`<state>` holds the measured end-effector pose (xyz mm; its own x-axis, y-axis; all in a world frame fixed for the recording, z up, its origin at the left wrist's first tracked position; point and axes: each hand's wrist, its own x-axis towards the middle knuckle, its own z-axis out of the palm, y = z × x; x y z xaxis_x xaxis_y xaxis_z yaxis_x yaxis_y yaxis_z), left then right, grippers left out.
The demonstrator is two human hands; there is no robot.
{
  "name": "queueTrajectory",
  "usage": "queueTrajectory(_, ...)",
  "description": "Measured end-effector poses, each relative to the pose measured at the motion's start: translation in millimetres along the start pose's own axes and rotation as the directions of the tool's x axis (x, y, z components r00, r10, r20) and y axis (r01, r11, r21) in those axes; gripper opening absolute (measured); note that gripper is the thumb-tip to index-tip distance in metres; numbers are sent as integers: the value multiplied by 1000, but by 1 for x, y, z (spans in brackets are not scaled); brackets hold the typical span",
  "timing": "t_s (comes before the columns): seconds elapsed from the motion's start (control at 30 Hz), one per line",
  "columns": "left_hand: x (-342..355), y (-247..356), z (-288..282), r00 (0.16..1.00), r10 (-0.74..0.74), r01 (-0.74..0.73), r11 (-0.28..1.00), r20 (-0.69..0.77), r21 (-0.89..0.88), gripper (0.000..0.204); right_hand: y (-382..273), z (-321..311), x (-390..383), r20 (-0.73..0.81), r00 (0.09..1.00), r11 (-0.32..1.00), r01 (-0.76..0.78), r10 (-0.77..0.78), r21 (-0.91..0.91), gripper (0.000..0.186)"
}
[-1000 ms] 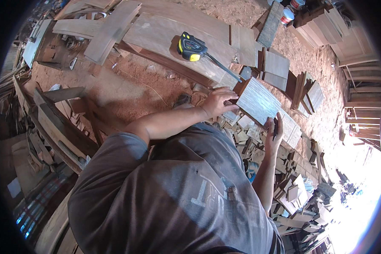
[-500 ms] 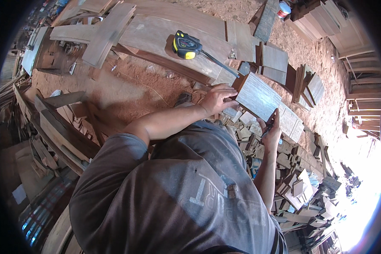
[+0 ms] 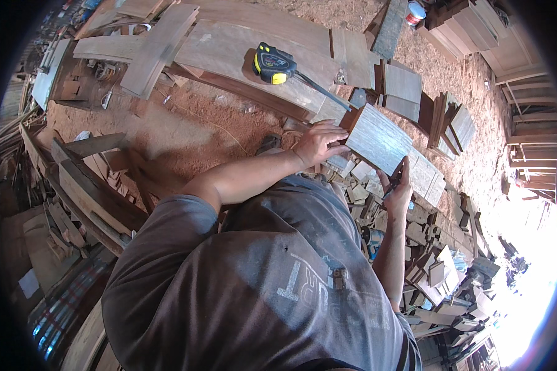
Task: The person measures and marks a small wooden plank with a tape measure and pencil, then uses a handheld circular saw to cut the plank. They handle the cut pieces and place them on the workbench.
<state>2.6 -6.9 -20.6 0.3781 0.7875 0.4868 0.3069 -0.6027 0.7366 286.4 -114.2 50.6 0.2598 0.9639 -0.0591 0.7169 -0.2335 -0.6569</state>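
A short rectangular wooden board (image 3: pixel 380 137), pale on top with darker edges, lies between my two hands at the bench's right part. My left hand (image 3: pixel 319 146) presses its fingers and thumb around the board's left edge. At the near right corner, my right hand (image 3: pixel 398 190) grips the board with thumb and fingers bent; a dark patch shows between them, too small to make out. A black and yellow tape measure (image 3: pixel 273 65) rests on the long plank (image 3: pixel 220 52) to the left, its blade (image 3: pixel 320 91) drawn out toward the board's far left corner.
Stacked short boards (image 3: pixel 402 86) stand along the bench beyond the board. Wood offcuts (image 3: pixel 436 275) are heaped below my right arm. A can (image 3: pixel 415 12) sits at the far right near piled panels (image 3: pixel 470 31). Curved timber (image 3: pixel 86 185) leans at my left.
Almost nothing differs. The board and both hands have shifted very slightly to the right; the grip stays the same, and the tape measure is where it was.
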Motion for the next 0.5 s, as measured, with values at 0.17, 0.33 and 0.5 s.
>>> queueTrajectory(0.17,1,1,0,1000,-17,17,1000,6,-15,35,8,-3,1,51,996,997,-70,72,-26,96)
queueTrajectory(0.33,2,0,2,1000,-20,20,1000,-5,7,35,26,6,3,-68,986,986,145,-150,-83,96)
queueTrajectory(0.5,2,-1,0,1000,-12,13,1000,22,-9,37,8,1,4,-23,999,999,37,-37,-8,94)
